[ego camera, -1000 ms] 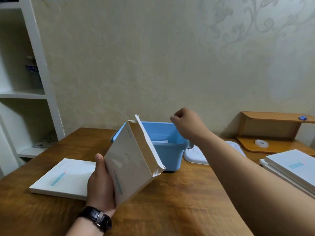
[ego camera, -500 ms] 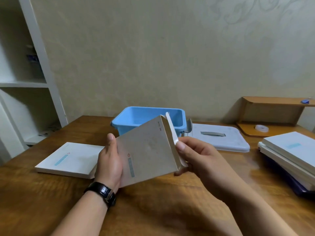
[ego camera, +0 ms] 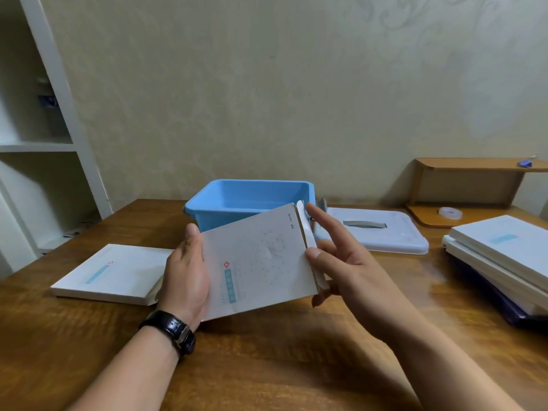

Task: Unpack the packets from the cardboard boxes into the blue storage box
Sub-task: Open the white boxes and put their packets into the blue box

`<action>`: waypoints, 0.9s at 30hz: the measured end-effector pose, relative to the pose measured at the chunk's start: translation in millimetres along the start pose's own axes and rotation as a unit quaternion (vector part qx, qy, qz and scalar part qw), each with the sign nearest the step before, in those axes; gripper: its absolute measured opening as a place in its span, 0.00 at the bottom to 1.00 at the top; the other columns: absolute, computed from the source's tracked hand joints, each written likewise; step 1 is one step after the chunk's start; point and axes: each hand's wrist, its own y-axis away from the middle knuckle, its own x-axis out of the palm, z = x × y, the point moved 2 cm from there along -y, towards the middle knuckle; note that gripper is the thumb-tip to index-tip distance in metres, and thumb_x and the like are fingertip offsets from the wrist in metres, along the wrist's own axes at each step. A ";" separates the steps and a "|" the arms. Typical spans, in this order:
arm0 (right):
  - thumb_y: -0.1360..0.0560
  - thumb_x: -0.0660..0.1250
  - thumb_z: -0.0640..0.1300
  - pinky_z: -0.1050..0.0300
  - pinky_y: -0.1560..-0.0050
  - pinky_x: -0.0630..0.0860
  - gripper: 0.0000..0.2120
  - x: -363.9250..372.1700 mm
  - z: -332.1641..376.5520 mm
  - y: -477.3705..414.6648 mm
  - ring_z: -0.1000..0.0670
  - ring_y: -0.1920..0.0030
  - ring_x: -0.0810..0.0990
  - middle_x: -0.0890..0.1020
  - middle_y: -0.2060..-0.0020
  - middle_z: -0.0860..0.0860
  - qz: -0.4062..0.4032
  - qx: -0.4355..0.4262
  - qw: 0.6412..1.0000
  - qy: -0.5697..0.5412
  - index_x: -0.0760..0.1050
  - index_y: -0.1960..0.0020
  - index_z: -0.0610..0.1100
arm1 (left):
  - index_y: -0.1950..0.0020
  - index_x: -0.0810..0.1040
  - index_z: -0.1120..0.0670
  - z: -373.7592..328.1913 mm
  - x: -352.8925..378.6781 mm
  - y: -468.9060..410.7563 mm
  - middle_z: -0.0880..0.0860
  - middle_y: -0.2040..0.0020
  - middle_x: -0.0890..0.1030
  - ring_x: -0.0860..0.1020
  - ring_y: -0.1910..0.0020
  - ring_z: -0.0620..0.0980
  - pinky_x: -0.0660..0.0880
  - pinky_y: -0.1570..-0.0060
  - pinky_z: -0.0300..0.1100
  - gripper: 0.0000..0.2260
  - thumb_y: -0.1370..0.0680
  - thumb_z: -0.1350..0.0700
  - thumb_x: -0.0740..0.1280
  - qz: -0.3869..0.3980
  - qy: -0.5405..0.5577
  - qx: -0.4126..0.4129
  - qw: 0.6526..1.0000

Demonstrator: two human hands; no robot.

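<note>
Held up over the wooden table [ego camera: 267, 366], tilted with its printed face toward the camera: a flat cardboard box [ego camera: 258, 262], white-grey, with a small red mark and a pale blue strip near its lower left. Gripped along its left edge by the left hand [ego camera: 185, 274], thumb laid on the front face, fingers curled out of sight behind; black wristwatch [ego camera: 172, 330] on that wrist. At the box's right edge, the right hand [ego camera: 341, 262], loosely spread, thumb tip pressed against the narrow side near the end flap [ego camera: 304, 223], index finger stretched up beside the flap's rounded tip, remaining fingers hidden behind or under the box, so cannot tell how firmly that side is held. Flap standing slightly away from the box end. No packet to be seen from this angle. Just behind the box, touching nothing visible of it: the blue storage box [ego camera: 252, 197], open-topped, on the table near the wall, its inside mostly hidden by its front wall. Just beside it on the right, lying flat, a white lid [ego camera: 379, 232] with a grey handle. On the table to the left, another flat white box [ego camera: 109, 274]. At the right edge, a stack of similar white boxes [ego camera: 498, 253]. Further back on the right, a small wooden shelf [ego camera: 474, 179] with a roll of clear tape [ego camera: 450, 213] on its base. At far left, a white shelving unit [ego camera: 44, 129].
</note>
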 end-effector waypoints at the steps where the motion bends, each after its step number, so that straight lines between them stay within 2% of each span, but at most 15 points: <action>1: 0.13 0.63 0.50 0.52 0.55 0.86 0.25 1.8 -1.4 0.0 0.51 0.48 0.86 0.85 0.47 0.57 -0.007 -0.004 1.000 0.006 0.67 0.25 0.77 | 0.42 0.80 0.42 -0.3 0.2 0.7 0.49 0.54 0.87 0.86 0.55 0.51 0.76 0.65 0.41 0.26 0.17 0.30 0.47 -0.001 -0.003 0.005 1.000; 4: 0.13 0.60 0.55 0.60 0.53 0.84 0.20 7.6 -3.4 0.8 0.61 0.46 0.84 0.84 0.51 0.63 -0.039 -0.038 0.998 0.030 0.67 0.25 0.75 | 0.42 0.80 0.41 -1.3 1.1 2.8 0.47 0.54 0.87 0.86 0.56 0.49 0.76 0.65 0.41 0.25 0.17 0.31 0.48 -0.001 0.000 0.020 1.000; 6: 0.13 0.60 0.55 0.64 0.53 0.81 0.19 9.0 -5.9 0.0 0.63 0.47 0.84 0.85 0.52 0.64 -0.064 -0.054 0.996 0.026 0.68 0.26 0.73 | 0.43 0.79 0.41 -1.5 2.9 3.8 0.47 0.53 0.87 0.86 0.56 0.48 0.77 0.65 0.41 0.24 0.17 0.31 0.48 0.002 0.006 0.025 1.000; 12: 0.12 0.59 0.52 0.61 0.53 0.84 0.22 7.4 -8.2 -4.0 0.60 0.46 0.87 0.87 0.49 0.61 -0.057 -0.011 0.998 -0.037 0.66 0.24 0.75 | 0.42 0.80 0.40 -0.8 6.6 3.8 0.46 0.55 0.88 0.87 0.56 0.49 0.77 0.65 0.41 0.24 0.17 0.31 0.49 0.012 0.027 0.017 0.999; 16: 0.13 0.59 0.51 0.52 0.44 0.85 0.24 5.8 -6.9 -3.6 0.55 0.44 0.87 0.87 0.43 0.56 -0.069 0.007 0.996 -0.047 0.64 0.24 0.78 | 0.41 0.80 0.40 0.7 7.5 3.8 0.45 0.56 0.88 0.87 0.56 0.49 0.78 0.65 0.42 0.24 0.17 0.31 0.49 0.014 0.032 0.012 0.999; 18: 0.12 0.59 0.50 0.57 0.52 0.84 0.26 4.7 -6.9 -4.7 0.56 0.45 0.87 0.84 0.42 0.53 -0.074 0.005 0.996 -0.040 0.63 0.23 0.77 | 0.41 0.80 0.41 0.7 8.1 4.5 0.45 0.56 0.88 0.87 0.58 0.47 0.77 0.66 0.41 0.25 0.17 0.31 0.49 0.013 0.033 0.012 0.999; 20: 0.12 0.58 0.47 0.64 0.57 0.83 0.26 4.6 -11.5 -5.9 0.60 0.49 0.86 0.85 0.46 0.57 -0.076 0.006 0.997 -0.024 0.63 0.21 0.73 | 0.42 0.80 0.41 0.5 8.9 5.4 0.44 0.57 0.88 0.88 0.60 0.46 0.77 0.68 0.39 0.24 0.17 0.31 0.49 0.011 0.036 0.014 0.999; 21: 0.11 0.57 0.45 0.65 0.53 0.84 0.26 6.0 -13.4 -5.6 0.62 0.48 0.86 0.86 0.47 0.60 -0.077 0.004 0.997 -0.015 0.64 0.21 0.71 | 0.42 0.80 0.41 0.8 9.7 5.4 0.43 0.57 0.88 0.88 0.60 0.45 0.78 0.67 0.40 0.24 0.17 0.31 0.50 0.010 0.038 0.018 0.999; 22: 0.11 0.56 0.45 0.62 0.44 0.84 0.26 8.1 -15.0 -4.6 0.63 0.43 0.85 0.85 0.44 0.64 -0.082 -0.002 0.997 -0.005 0.65 0.21 0.72 | 0.43 0.80 0.42 1.3 10.6 5.6 0.43 0.56 0.88 0.88 0.59 0.45 0.79 0.64 0.42 0.24 0.17 0.31 0.50 0.007 0.041 0.021 0.999; 23: 0.11 0.55 0.46 0.58 0.33 0.80 0.26 10.7 -16.5 -3.2 0.64 0.37 0.82 0.83 0.38 0.68 -0.088 -0.009 0.996 0.006 0.65 0.22 0.74 | 0.44 0.81 0.42 2.0 11.8 5.7 0.44 0.56 0.89 0.88 0.58 0.46 0.80 0.62 0.44 0.24 0.17 0.31 0.51 0.002 0.044 0.021 0.999; 24: 0.11 0.54 0.47 0.57 0.25 0.73 0.26 13.9 -16.3 -1.3 0.67 0.31 0.77 0.79 0.32 0.72 -0.093 -0.017 0.995 0.017 0.64 0.22 0.75 | 0.44 0.81 0.42 2.4 12.7 6.2 0.45 0.55 0.89 0.88 0.56 0.47 0.80 0.59 0.45 0.24 0.17 0.31 0.51 -0.003 0.044 0.019 0.999; 25: 0.10 0.53 0.48 0.64 0.23 0.68 0.25 16.7 -15.1 0.5 0.72 0.29 0.71 0.73 0.30 0.78 -0.098 -0.028 0.994 0.026 0.63 0.21 0.75 | 0.45 0.81 0.42 3.6 13.8 6.2 0.45 0.55 0.89 0.87 0.55 0.47 0.81 0.58 0.46 0.24 0.18 0.30 0.51 -0.007 0.042 0.017 0.999; 27: 0.10 0.52 0.49 0.81 0.31 0.62 0.24 21.5 -11.9 3.1 0.81 0.30 0.63 0.66 0.33 0.88 -0.105 -0.039 0.993 0.031 0.60 0.19 0.71 | 0.46 0.80 0.42 4.2 15.5 6.9 0.46 0.54 0.88 0.86 0.53 0.48 0.81 0.55 0.48 0.24 0.18 0.30 0.50 -0.012 0.036 0.012 0.999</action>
